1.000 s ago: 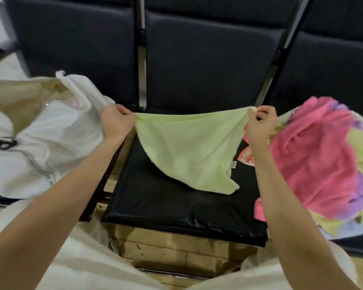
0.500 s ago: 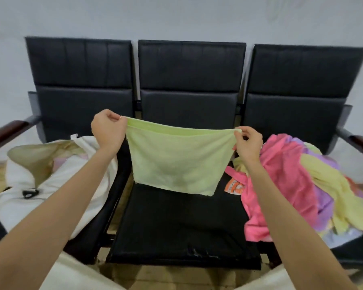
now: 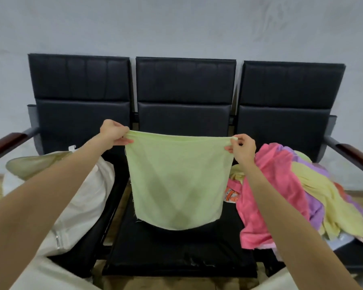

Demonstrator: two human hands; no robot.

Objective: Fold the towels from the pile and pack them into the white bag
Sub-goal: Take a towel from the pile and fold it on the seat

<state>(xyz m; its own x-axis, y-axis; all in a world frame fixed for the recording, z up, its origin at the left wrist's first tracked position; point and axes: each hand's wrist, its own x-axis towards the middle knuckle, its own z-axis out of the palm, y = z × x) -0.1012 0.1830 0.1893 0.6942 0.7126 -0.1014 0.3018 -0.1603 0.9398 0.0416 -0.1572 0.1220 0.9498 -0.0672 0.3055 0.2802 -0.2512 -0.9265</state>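
Green towel [image 3: 176,183] hung spread above the middle seat [image 3: 176,254], left hand [image 3: 113,132] and right hand [image 3: 241,149] each pinching a top corner, apparently to square it for folding.

Thin matt green cloth towel [image 3: 176,185], edges frayed. Seats [image 3: 176,254] in glossy black leatherette. Armrest [image 3: 356,152] polished dark wood. Bag [image 3: 80,197] matt white fabric.
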